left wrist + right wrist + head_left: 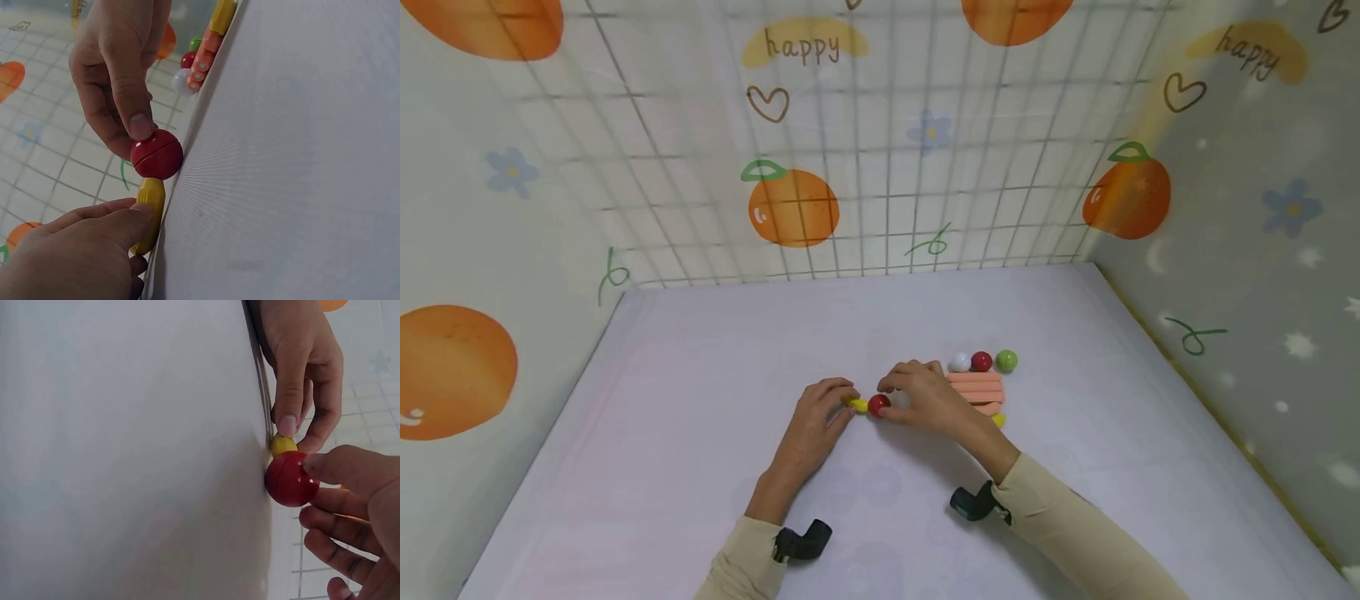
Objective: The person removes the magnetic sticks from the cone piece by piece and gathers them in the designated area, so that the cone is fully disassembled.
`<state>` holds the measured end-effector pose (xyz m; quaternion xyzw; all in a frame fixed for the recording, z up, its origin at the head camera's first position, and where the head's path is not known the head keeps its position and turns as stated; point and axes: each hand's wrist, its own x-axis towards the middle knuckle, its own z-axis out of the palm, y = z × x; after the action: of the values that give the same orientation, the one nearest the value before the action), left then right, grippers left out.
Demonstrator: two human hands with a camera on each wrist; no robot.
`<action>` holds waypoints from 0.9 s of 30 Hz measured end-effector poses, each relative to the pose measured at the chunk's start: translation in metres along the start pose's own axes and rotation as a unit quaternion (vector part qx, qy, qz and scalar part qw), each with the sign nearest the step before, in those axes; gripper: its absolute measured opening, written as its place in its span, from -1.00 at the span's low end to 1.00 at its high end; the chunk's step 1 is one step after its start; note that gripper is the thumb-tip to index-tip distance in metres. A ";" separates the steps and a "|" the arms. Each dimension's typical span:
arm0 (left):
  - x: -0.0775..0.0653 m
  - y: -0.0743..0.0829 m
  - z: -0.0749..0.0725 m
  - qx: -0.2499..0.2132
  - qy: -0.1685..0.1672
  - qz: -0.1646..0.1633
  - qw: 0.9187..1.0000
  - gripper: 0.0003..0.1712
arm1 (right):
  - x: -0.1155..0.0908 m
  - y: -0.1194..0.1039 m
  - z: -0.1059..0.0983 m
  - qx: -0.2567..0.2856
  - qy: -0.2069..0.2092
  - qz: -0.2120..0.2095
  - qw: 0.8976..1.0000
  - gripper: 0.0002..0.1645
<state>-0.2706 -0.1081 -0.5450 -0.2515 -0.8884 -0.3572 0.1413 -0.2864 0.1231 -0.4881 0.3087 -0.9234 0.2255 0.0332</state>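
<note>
My left hand [815,421] pinches a short yellow faceted piece [152,189] between thumb and fingers, low over the white table. One end of that piece meets a glossy red ball [157,156] with a thin groove around it. From the other side, my right hand [928,400] holds the ball, thumb on its surface and fingers behind it. In the right wrist view, only a bit of the yellow piece [284,445] shows between the left thumb and the ball.
Beyond my right hand lies a row of salmon-coloured sticks [977,387]. A white ball [959,362], another red ball [981,361] and a green ball [1007,360] line its far side. A second yellow piece [998,420] lies at its near side. Printed cloth [865,125] hangs behind.
</note>
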 end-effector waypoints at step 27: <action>0.002 -0.002 0.004 -0.013 -0.013 -0.047 0.999 -0.81 | -0.017 0.004 -0.012 -0.022 0.006 -0.006 1.000 -0.74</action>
<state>-0.2734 -0.1062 -0.5479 -0.2164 -0.8961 -0.3719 0.1091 -0.2766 0.1407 -0.4819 0.3119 -0.9260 0.2072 0.0472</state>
